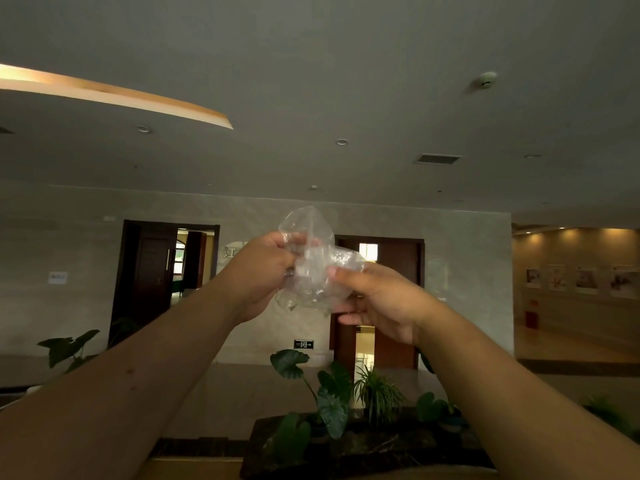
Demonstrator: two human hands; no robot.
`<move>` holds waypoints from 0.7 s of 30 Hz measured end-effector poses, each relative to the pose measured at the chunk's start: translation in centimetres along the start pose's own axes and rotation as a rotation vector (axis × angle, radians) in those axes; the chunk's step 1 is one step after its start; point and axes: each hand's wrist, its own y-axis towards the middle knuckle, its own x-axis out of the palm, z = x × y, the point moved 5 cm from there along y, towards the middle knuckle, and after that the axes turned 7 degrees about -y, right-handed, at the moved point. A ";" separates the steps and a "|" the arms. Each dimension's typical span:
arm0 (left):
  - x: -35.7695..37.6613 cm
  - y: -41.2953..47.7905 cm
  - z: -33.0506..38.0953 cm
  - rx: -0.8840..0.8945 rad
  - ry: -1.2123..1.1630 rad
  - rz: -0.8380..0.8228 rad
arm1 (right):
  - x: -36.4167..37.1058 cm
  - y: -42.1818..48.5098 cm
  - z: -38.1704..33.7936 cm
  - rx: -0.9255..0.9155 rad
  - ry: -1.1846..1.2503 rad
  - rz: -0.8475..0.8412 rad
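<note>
Both hands raised in front: left hand point(263, 271) & right hand point(377, 299) each pinch the clear plastic bag point(313, 261) between them; bag looks v light, floppy, slippery, so grip edges

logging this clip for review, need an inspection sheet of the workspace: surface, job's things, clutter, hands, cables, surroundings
surface: nothing seen; the work is held up in the air
job's things: clear plastic bag, crumpled, held between both hands
clutter: nothing seen
hands: left hand grips the bag's left side; right hand pinches its right side, thumb on top
cables: nothing seen
surroundings: lobby; potted plants below the arms, dark wooden door at left, exit sign, smoke detector, ceiling vent
</note>
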 end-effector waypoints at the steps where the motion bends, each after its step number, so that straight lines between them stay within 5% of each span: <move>1: 0.0 -0.1 0.2 0.013 -0.001 0.010 | 0.3 0.1 0.0 -0.011 0.004 0.016; 8: -2.3 -0.7 0.4 -0.089 -0.095 0.103 | -0.6 0.5 -1.2 -0.184 -0.027 0.347; 14: -1.7 -1.1 0.6 -0.086 0.307 0.072 | 0.0 0.6 -1.7 -0.292 -0.014 0.319; 21: -0.2 -0.7 0.0 -0.037 0.259 -0.070 | 0.6 1.0 -0.9 -0.240 0.334 0.194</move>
